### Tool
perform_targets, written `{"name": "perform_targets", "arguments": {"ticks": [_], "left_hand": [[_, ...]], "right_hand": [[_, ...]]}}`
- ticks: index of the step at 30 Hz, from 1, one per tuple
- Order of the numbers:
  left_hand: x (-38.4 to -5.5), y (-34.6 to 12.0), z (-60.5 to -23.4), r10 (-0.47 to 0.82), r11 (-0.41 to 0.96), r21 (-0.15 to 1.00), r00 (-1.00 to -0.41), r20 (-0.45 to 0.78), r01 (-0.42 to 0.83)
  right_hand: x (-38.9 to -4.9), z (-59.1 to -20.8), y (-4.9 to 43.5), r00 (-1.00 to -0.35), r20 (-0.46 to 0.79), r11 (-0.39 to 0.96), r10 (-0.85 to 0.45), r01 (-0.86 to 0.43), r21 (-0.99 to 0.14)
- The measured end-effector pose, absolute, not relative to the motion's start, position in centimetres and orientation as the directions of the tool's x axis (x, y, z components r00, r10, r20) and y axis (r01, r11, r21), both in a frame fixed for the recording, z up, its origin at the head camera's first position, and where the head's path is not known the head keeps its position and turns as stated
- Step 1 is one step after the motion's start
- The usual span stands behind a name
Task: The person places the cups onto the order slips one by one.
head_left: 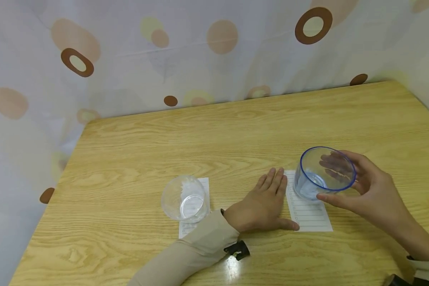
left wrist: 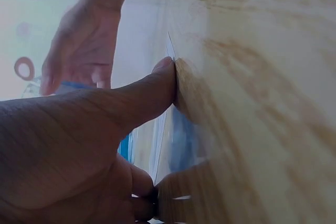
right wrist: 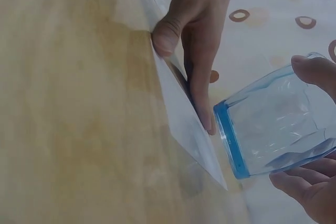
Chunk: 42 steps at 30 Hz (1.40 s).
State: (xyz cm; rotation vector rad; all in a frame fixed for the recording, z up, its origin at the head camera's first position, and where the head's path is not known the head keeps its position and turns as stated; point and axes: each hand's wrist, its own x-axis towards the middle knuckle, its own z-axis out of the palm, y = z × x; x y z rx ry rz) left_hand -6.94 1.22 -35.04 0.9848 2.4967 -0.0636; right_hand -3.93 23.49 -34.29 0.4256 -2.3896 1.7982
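Observation:
My right hand [head_left: 382, 194] grips a clear bowl [head_left: 301, 186] with a blue rim, thumb on the near side and fingers round the far side. In the right wrist view the bowl [right wrist: 273, 124] is tilted just above a lined sheet of paper [head_left: 312, 220], its blue base toward the sheet. My left hand [head_left: 262, 204] lies on the table with straight fingers, its fingertips and thumb along the sheet's left edge. In the left wrist view, the thumb of the left hand [left wrist: 68, 140] touches the paper's edge.
To the left, a second clear bowl [head_left: 186, 202] stands on another lined sheet [head_left: 205, 186], with my left sleeve [head_left: 200, 250] passing close in front. A patterned curtain [head_left: 189, 51] hangs behind the wooden table [head_left: 128, 151].

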Motion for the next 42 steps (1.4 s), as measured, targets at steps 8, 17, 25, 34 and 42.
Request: {"name": "perform_targets", "arguments": {"ticks": [8, 17, 25, 34, 42], "left_hand": [[-6.9, 1.2, -35.1, 0.635, 0.746, 0.114, -0.649, -0.419, 0.656], [-7.0, 1.1, -35.1, 0.643, 0.741, 0.118, -0.647, -0.41, 0.661], [-7.0, 1.1, -35.1, 0.654, 0.731, 0.112, -0.645, -0.395, 0.673], [-7.0, 1.1, -35.1, 0.655, 0.73, 0.113, -0.643, -0.397, 0.674], [-7.1, 1.0, -35.1, 0.651, 0.739, 0.146, -0.641, -0.407, 0.658]], "right_hand": [[-2.8, -34.6, 23.2, -0.946, 0.269, 0.212, -0.181, -0.305, -0.929], [-2.1, -35.1, 22.7, -0.947, 0.266, 0.203, -0.182, -0.301, -0.932], [-1.8, -35.3, 22.6, -0.951, 0.259, 0.316, -0.167, -0.3, -0.9], [-1.8, -35.3, 22.5, -0.953, 0.254, 0.377, -0.167, -0.3, -0.876], [-1.8, -35.4, 22.4, -0.948, 0.263, 0.35, -0.179, -0.311, -0.883]]}}
